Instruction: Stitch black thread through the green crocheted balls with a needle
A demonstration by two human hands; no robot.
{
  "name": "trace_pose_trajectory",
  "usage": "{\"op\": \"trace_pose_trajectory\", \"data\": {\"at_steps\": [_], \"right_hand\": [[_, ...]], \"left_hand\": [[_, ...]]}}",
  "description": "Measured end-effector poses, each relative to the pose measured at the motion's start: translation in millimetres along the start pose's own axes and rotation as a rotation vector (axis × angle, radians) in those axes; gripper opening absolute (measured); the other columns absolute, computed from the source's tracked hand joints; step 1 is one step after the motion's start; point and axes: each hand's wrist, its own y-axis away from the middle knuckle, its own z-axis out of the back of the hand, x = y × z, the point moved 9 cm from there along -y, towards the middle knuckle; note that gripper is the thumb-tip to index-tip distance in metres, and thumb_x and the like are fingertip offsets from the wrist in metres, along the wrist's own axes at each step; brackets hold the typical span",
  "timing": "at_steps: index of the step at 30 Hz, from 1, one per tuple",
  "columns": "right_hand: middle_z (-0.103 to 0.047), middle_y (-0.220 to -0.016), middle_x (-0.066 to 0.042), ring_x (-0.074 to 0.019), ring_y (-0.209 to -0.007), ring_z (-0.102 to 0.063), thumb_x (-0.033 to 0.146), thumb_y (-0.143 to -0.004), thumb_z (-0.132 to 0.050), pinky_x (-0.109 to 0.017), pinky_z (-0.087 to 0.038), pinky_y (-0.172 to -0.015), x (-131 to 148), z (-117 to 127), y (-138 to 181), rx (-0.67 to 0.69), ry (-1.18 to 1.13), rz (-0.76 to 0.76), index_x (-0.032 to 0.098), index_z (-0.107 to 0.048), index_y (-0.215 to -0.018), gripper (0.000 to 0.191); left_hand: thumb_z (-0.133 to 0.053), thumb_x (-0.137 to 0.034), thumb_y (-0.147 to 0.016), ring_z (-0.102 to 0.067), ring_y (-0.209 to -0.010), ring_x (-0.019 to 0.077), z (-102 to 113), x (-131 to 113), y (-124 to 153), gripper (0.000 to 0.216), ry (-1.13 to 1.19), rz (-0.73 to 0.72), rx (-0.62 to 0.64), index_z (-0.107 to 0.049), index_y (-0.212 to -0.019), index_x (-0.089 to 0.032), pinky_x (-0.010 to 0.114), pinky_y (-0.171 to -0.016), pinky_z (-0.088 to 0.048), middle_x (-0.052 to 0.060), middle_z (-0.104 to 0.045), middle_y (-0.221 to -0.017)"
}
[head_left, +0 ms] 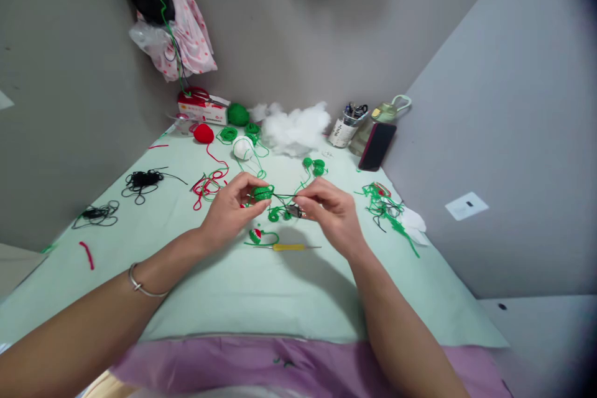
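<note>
My left hand (233, 205) pinches a small green crocheted piece (263, 193) between thumb and fingertips, above the middle of the table. From that piece a dark strand of yarn (282, 195) runs taut to my right hand (329, 211), whose thumb and fingers are closed on it. A small grey item (295, 211) shows by the right fingertips; its kind is unclear. Below the hands lie a red, white and green crocheted piece (255, 236) with a green tail and a yellow-handled crochet hook (288, 247). Small green crocheted balls (318, 167) lie farther back.
White stuffing (296, 129) is heaped at the back, beside a green yarn ball (238, 114) and white ball (243, 147). Red scissors (194, 95) rest on a box. A phone (378, 147) leans near a pen cup (344, 130). Yarn scraps (389, 205) lie right, black tangles (143, 179) left.
</note>
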Motion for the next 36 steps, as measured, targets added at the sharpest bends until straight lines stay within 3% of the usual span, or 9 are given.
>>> {"op": "trace_pose_trajectory", "data": {"at_steps": [6, 10, 12, 15, 19, 22, 26, 29, 36], "right_hand": [[-0.061, -0.067, 0.002, -0.0053, -0.048, -0.047, 0.025, -0.072, -0.082, -0.020, -0.040, -0.045, -18.8, 92.9, -2.3, -0.417, -0.527, -0.080, 0.019, -0.072, -0.068, 0.012], [-0.055, -0.060, 0.005, -0.0027, -0.045, -0.043, 0.016, -0.081, -0.072, -0.014, -0.044, -0.046, -44.8, 147.7, 8.4, -0.697, -0.816, -0.145, 0.016, -0.064, -0.066, 0.017], [-0.052, -0.058, 0.006, -0.0018, -0.043, -0.040, 0.015, -0.085, -0.067, -0.013, -0.043, -0.045, -51.6, 161.0, 12.7, -0.747, -0.825, -0.175, 0.016, -0.063, -0.068, 0.018], [-0.052, -0.060, 0.004, -0.0039, -0.046, -0.042, 0.022, -0.087, -0.068, -0.017, -0.041, -0.045, -46.4, 164.9, 10.2, -0.633, -0.532, -0.163, 0.015, -0.068, -0.075, 0.013], [-0.053, -0.064, 0.003, -0.0088, -0.052, -0.046, 0.031, -0.091, -0.063, -0.023, -0.037, -0.048, -33.7, 154.1, 7.6, -0.523, 0.118, -0.089, 0.017, -0.073, -0.102, 0.020], [-0.055, -0.066, 0.005, -0.0113, -0.055, -0.048, 0.027, -0.091, -0.059, -0.025, -0.040, -0.054, -31.4, 122.4, 4.0, -0.420, 0.330, -0.084, 0.021, -0.063, -0.126, 0.035], [-0.062, -0.071, 0.001, -0.0130, -0.062, -0.055, 0.025, -0.094, -0.058, -0.028, -0.045, -0.061, -21.4, 53.6, 1.7, -0.189, 0.289, -0.067, 0.021, -0.066, -0.099, 0.011], [-0.062, -0.082, -0.003, -0.0149, -0.071, -0.057, 0.022, -0.094, -0.060, -0.029, -0.046, -0.065, -0.7, 11.4, 6.5, -0.075, 0.370, 0.077, 0.022, -0.070, -0.087, 0.012], [-0.055, -0.076, -0.004, -0.0164, -0.072, -0.054, 0.019, -0.098, -0.056, -0.030, -0.041, -0.062, 15.1, -18.5, 16.4, 0.005, 0.582, 0.263, 0.021, -0.072, -0.091, 0.018]], "left_hand": [[-0.077, -0.029, -0.078, -0.063, -0.082, 0.0162, 9.8, 9.9, -7.0, 0.026, -0.010, 0.092, -0.027, -0.064, -0.098, -0.018, 0.029, -0.073, -0.052, 0.002, -0.063, -0.092], [-0.077, -0.031, -0.076, -0.062, -0.078, 0.0164, 12.3, 10.1, -10.0, 0.026, -0.077, 0.104, -0.026, -0.065, -0.096, -0.018, 0.030, -0.071, -0.051, 0.002, -0.063, -0.087], [-0.077, -0.030, -0.075, -0.062, -0.079, 0.0164, 10.2, 10.1, -10.4, 0.026, -0.097, 0.106, -0.003, -0.067, -0.095, -0.018, 0.030, -0.073, -0.051, 0.002, -0.064, -0.087], [-0.078, -0.032, -0.075, -0.062, -0.076, 0.0164, 5.8, 15.9, -9.9, 0.028, -0.037, 0.168, 0.048, -0.067, -0.097, -0.018, 0.029, -0.070, -0.050, 0.001, -0.063, -0.083], [-0.082, -0.033, -0.072, -0.066, -0.073, 0.0171, 4.1, 22.3, -9.1, 0.038, 0.125, 0.257, 0.078, -0.063, -0.102, -0.019, 0.030, -0.069, -0.052, 0.000, -0.065, -0.079], [-0.084, -0.031, -0.071, -0.068, -0.075, 0.0169, 4.0, 20.2, -8.7, 0.038, 0.173, 0.246, 0.070, -0.063, -0.099, -0.020, 0.031, -0.073, -0.054, 0.001, -0.066, -0.086], [-0.084, -0.030, -0.072, -0.068, -0.080, 0.0168, -1.9, 16.8, -6.2, 0.032, 0.159, 0.207, 0.088, -0.066, -0.097, -0.020, 0.031, -0.078, -0.054, 0.001, -0.067, -0.090], [-0.083, -0.030, -0.074, -0.067, -0.083, 0.0170, -6.1, 14.6, -4.8, 0.030, 0.156, 0.180, 0.105, -0.067, -0.097, -0.020, 0.031, -0.080, -0.053, 0.001, -0.065, -0.090], [-0.083, -0.027, -0.073, -0.062, -0.085, 0.0157, -7.3, 9.8, -4.4, 0.030, 0.161, 0.145, 0.105, -0.068, -0.098, -0.020, 0.028, -0.078, -0.052, 0.000, -0.062, -0.090]]}}
